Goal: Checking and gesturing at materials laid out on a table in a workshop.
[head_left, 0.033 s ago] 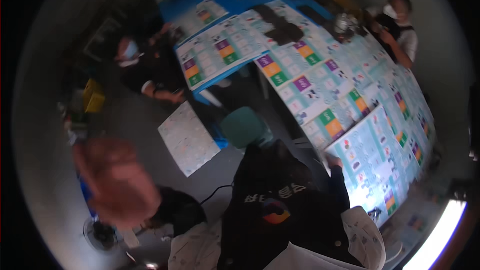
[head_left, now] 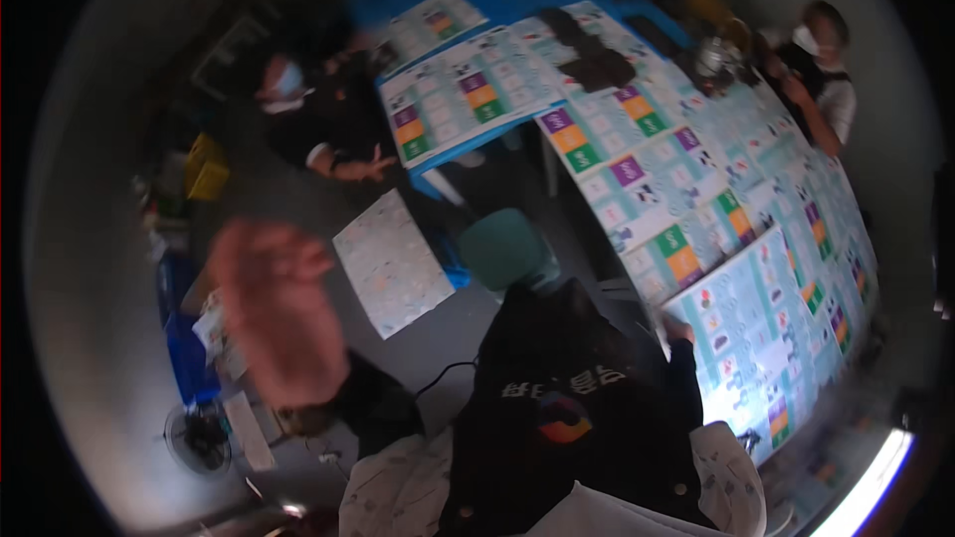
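Note:
My left hand is raised at the left, apart from the table and blurred by motion. Its fingers are loosely bent, and nothing shows in them. At the near left edge of a printed sheet on the table, my right hand touches the border. How its fingers lie there is too small to make out. That sheet carries small coloured pictures on pale blue and overlaps other printed sheets with purple, orange and green blocks. My black apron fills the lower middle.
A green stool stands before the table gap, beside a pale speckled board. One masked person is at the left, another at the far right. Dark cloth lies on the sheets. A fan and blue bin are lower left.
The view has shifted, so the room appears farther right. My left hand shows its fingers more distinctly, raised upward. My right hand stays at the sheet's edge. The person at left has spread their fingers.

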{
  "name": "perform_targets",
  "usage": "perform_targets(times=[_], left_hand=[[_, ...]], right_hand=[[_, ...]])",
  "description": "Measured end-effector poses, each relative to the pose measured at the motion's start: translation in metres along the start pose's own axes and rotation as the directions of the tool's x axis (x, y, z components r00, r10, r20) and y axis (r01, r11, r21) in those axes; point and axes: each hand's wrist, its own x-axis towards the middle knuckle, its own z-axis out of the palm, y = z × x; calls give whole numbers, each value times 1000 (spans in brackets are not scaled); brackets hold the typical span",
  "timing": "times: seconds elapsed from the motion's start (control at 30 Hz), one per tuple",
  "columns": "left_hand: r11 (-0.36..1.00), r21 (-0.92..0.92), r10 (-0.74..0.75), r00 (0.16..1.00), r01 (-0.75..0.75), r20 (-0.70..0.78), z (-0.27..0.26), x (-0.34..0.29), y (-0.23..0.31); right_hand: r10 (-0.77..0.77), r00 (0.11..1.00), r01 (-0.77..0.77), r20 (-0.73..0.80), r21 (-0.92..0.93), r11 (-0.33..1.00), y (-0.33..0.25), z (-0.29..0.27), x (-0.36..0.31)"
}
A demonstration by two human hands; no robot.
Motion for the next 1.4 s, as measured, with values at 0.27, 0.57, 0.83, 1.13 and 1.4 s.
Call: perform_targets(times=[0.27,0.57,0.83,1.13,1.4], left_hand=[[495,468,-785,607,732,-120,-115,-148,-156],[112,252,-932,190,961,-310,-193,-294,-228],[-5,186,-935,62,983,-350,-199,-330,-239],[-37,206,-939,37,978,-342,-199,-331,-250],[-59,234,-944,21,971,-328,-202,-337,-257]], right_hand=[[45,994,-34,102,-101,994,-14,-6,10],[10,1000,-9,16,-29,1000,13,24,40],[45,999,-45,-30,5,999,5,18,27],[90,994,-90,-63,6,996,-11,4,7],[63,998,-63,2,1,998,-41,-27,-27]])
